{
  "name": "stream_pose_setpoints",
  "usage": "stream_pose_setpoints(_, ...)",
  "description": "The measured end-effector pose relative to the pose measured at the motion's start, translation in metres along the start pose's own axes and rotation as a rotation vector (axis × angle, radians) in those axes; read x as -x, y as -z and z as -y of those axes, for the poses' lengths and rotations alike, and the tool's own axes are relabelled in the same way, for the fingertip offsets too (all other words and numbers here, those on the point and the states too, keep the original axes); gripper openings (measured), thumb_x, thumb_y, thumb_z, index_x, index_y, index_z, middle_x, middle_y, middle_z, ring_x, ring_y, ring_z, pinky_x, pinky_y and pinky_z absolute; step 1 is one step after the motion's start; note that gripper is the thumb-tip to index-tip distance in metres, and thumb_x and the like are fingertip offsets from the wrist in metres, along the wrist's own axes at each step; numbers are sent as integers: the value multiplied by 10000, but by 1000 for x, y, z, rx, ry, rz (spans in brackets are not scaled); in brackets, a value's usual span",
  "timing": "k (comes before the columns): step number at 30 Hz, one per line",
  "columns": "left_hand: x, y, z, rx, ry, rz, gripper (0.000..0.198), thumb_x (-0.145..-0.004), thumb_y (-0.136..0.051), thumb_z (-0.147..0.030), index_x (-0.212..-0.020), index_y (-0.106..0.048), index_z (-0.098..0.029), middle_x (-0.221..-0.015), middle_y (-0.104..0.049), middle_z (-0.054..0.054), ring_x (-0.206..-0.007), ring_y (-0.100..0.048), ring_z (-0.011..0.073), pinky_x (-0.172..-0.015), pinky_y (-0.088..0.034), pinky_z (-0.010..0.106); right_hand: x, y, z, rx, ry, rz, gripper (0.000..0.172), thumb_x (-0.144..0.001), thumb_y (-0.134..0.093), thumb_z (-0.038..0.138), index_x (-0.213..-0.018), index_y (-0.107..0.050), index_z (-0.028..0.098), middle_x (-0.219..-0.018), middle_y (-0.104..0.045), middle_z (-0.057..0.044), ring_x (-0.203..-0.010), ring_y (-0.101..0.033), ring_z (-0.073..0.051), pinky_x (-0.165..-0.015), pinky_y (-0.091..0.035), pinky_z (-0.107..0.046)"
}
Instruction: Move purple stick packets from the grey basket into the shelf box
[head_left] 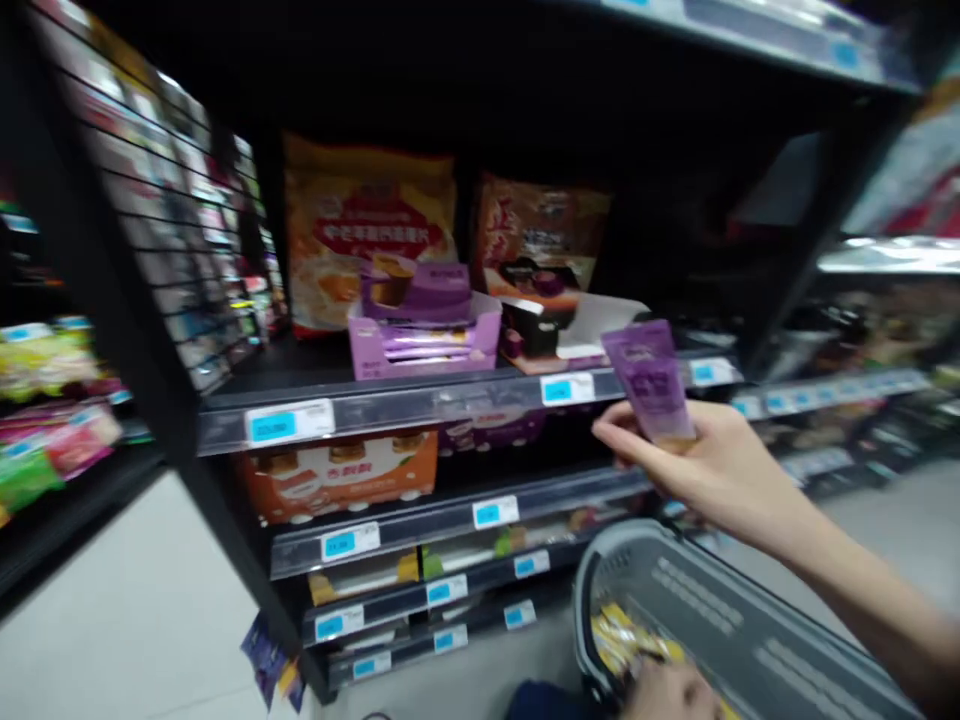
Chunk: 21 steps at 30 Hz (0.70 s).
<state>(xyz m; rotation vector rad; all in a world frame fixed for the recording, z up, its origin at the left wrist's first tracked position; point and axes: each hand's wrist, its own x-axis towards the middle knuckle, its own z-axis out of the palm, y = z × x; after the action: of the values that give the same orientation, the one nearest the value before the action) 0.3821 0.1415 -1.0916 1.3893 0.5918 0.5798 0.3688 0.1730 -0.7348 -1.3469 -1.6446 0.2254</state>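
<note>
A small purple sachet (649, 380) with a pale lower end stands upright in my right hand (697, 450), pinched in front of the shelf edge. My left hand (671, 692) shows only in part at the bottom edge, at the grey shopping basket (675, 570). Its fingers are blurred and partly cut off. Yellow packets (622, 640) lie inside the basket near that hand. An open purple display box (427, 345) holds several slim purple sachets on the shelf. Beside it sits a dark open box (544, 335) with a white flap.
Behind the boxes stand a yellow-and-red bag (367, 230) and a brown bag (544, 225). Lower shelves hold an orange multipack (349, 470) and other packs. A dark upright post (127, 270) borders the left. A dark purple packet (271, 662) is near the post's foot.
</note>
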Motion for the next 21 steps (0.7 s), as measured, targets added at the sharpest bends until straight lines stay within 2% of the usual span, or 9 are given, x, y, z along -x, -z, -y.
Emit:
stream_pose_setpoints(1,2,-1,-2,-32,52,-4,450,-866,-484,-601,-815,-680,-199,-616,-568,54,-456,-534,191,-420,-448,337,22,9,-27,-94,-207,41,398,-721,-722,592,-792,-686,202,-521,-585,-6,-374,-437,-121,-377,-330,-254)
stream_pose_setpoints(2,3,0,-5,-51,43,15,440,-864,-491,-572,-814,-662,-170,-593,-561,43,-430,-509,166,-416,-441,312,45,16,-55,-188,-405,40,440,-702,-725,621,-806,-673,196,-494,-555,5,-351,-403,-113,-352,-300,-248)
stream_pose_setpoints(3,3,2,-7,-58,11,32,433,-868,-484,-551,-839,-647,-152,-603,-568,40,-438,-516,159,-417,-444,293,69,21,-84,-273,-551,-28,463,-687,-735,630,-810,-658,190,-488,-540,13,-349,-396,-107,-348,-284,-238)
stream_pose_setpoints(6,-2,8,-11,-30,2,109,463,-885,-438,-574,-917,-611,-146,-693,-603,38,-493,-535,142,-426,-449,250,142,26,-168,-509,-807,-298,500,-649,-769,623,-787,-649,158,-518,-533,19,-382,-405,-84,-385,-295,-216)
stream_pose_setpoints(9,-8,10,-8,-19,2,183,450,-890,-468,-572,-1031,-601,-166,-897,-657,68,-677,-610,162,-488,-482,229,200,21,-224,-676,-980,-344,518,-654,-739,647,-762,-653,148,-547,-570,-11,-418,-467,-110,-418,-338,-227)
stream_pose_setpoints(12,-9,9,-6,-57,-54,249,378,-888,-546,-497,-1061,-616,-167,-952,-683,79,-821,-642,179,-631,-518,242,228,9,-244,-710,-1029,-370,537,-676,-693,681,-732,-653,149,-528,-582,-21,-431,-486,-121,-436,-345,-227)
stream_pose_setpoints(15,-9,8,-8,-85,-129,255,327,-830,-665,-414,-1024,-618,-155,-891,-696,68,-827,-653,176,-763,-521,274,229,-6,-244,-792,-976,-414,550,-697,-663,701,-728,-660,153,-550,-600,-21,-482,-521,-124,-478,-383,-220)
stream_pose_setpoints(18,-11,7,-8,-76,-92,234,349,-791,-708,-392,-1016,-594,-151,-834,-698,54,-733,-646,165,-686,-519,262,221,-20,-242,-838,-960,-465,520,-690,-694,666,-747,-671,150,-606,-628,-22,-525,-540,-122,-490,-392,-213)
stream_pose_setpoints(21,-12,7,-7,-137,-114,163,296,-793,-700,-378,-956,-610,-148,-788,-687,45,-685,-631,156,-634,-506,247,220,-29,-245,-716,-941,-568,449,-599,-809,544,-754,-667,148,-642,-632,4,-545,-516,-102,-504,-381,-200)
